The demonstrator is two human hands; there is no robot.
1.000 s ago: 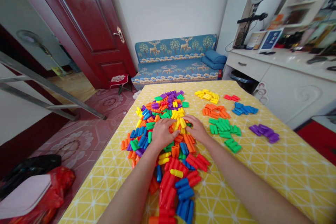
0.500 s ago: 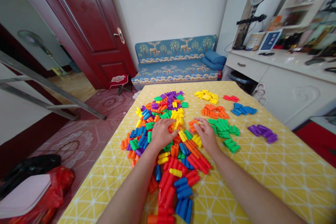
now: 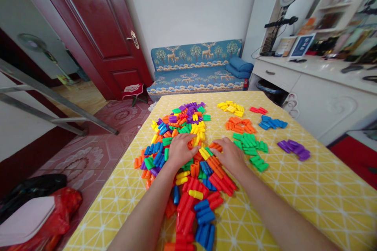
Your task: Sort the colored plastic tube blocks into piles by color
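Note:
My left hand rests on a mixed heap of plastic bullet-shaped building blocks, its thumb apart from the curled fingers. Orange and yellow pieces lie close to its fingertips. Beside the heap's right edge, my right hand has its fingers closed on an orange block, partly covered by them. Just below that block, yellow, green and orange pieces lie in a row leading to red blocks. A single yellow block sits on red ones nearer me.
Sorted groups lie on the yellow tablecloth at right: yellow, orange, green, red, blue and purple. A blue sofa stands behind the table, a white dresser at right.
My right hand has moved slightly left and turned its back up, bringing the orange block down to the heap's edge. My left hand stays almost where it was.

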